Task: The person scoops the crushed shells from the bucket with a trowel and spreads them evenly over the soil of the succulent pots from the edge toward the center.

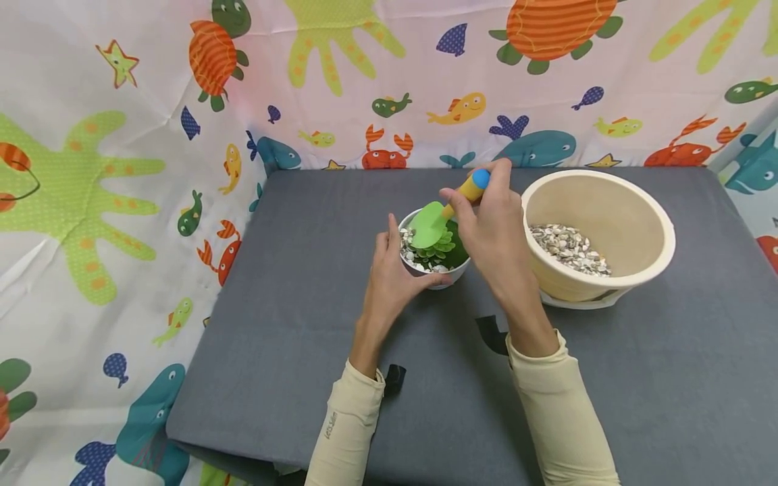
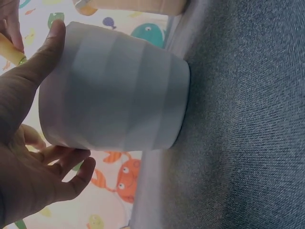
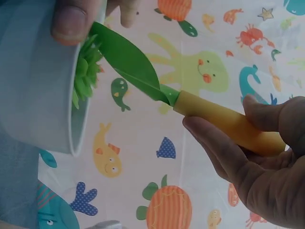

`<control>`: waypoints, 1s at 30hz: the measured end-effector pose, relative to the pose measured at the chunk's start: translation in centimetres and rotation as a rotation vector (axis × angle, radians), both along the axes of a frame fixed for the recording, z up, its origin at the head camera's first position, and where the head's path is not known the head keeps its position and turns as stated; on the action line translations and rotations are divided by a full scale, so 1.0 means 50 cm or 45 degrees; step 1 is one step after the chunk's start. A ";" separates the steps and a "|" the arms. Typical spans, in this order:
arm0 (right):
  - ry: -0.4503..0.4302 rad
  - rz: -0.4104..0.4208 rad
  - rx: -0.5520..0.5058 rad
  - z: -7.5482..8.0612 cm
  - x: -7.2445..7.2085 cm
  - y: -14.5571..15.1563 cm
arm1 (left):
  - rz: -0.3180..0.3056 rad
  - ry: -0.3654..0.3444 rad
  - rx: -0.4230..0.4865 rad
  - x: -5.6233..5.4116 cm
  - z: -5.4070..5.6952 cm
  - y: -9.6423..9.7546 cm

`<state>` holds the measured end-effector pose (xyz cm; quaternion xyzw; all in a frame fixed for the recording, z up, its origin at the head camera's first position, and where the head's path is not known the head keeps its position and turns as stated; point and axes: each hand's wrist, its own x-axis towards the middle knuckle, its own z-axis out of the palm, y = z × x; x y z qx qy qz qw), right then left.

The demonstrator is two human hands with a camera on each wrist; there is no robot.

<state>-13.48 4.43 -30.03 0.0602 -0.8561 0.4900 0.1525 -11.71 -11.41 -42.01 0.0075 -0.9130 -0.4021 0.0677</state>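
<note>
A white ribbed flowerpot (image 2: 119,90) stands upright on the grey table, with a green succulent (image 3: 86,69) and pale pebbles (image 1: 406,244) inside. My left hand (image 1: 392,273) holds it near the rim, thumb on the near side and fingers round the left side. In my right hand (image 1: 495,226) is a small trowel (image 3: 219,117) with a green blade, a yellow handle and a blue end. Its blade (image 1: 429,224) tilts down over the succulent, the tip at the pot's rim. Part of the pot's inside is hidden behind the blade and plant.
Right of the pot stands a large cream planter (image 1: 659,233) with small pebbles (image 1: 568,250) heaped at its left side. The grey-covered table (image 1: 292,283) ends at a patterned sea-animal curtain (image 1: 340,128) behind and to the left. Black straps hang by both wrists.
</note>
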 end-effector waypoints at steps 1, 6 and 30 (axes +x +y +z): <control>0.004 0.013 -0.003 0.001 0.001 0.002 | 0.005 0.007 -0.010 0.001 0.000 0.001; 0.031 0.047 -0.029 0.006 0.007 0.008 | 0.039 0.043 -0.059 0.005 -0.002 0.006; 0.230 -0.256 -0.757 0.015 0.033 0.105 | 0.354 0.183 -0.269 0.050 -0.007 0.079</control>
